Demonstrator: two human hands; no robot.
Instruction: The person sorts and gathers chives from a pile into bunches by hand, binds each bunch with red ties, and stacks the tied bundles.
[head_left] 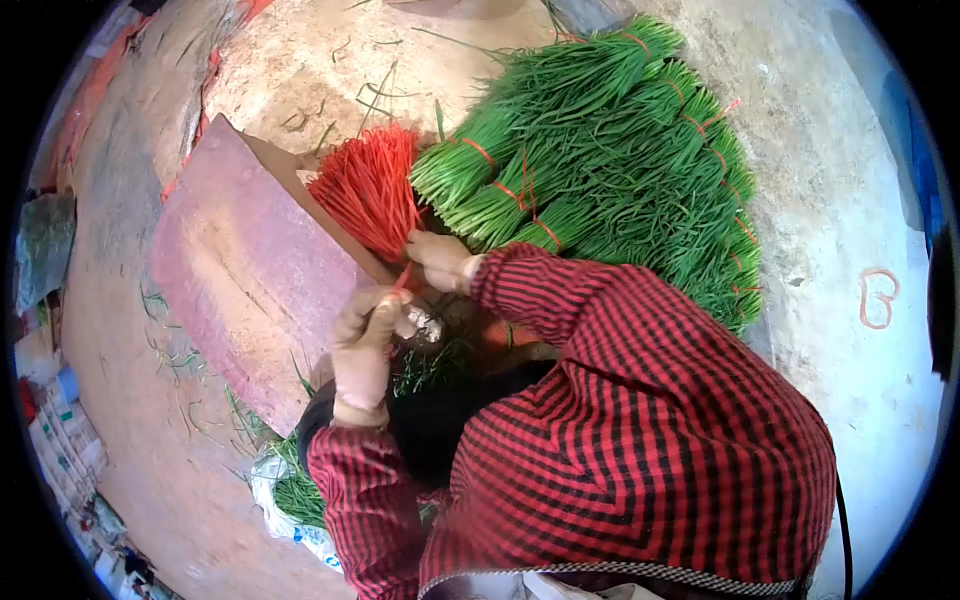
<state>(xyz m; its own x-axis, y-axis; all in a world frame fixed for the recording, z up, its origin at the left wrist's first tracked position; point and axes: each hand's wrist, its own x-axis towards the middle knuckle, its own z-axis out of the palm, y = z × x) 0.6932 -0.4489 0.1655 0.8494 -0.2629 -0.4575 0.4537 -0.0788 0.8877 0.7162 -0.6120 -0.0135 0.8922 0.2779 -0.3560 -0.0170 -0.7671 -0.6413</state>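
A thick bundle of thin red ties lies fanned out against a pinkish board. At the bundle's lower end, my right hand is closed, its fingertips touching the red strands. Just below and to the left, my left hand pinches a red tie between thumb and fingers. A short red length shows between the two hands; where its far end goes is partly hidden by the fingers. Right of the bundle are several bunches of green garlic chives, bound with red ties, their pale cut ends outward. The nearest bunch lies just above my right wrist.
Loose green blades are scattered on the floor beyond the board. A white plastic bag with greens stands at lower left. More cut greens lie below my hands. A red mark is drawn on the pale floor at right.
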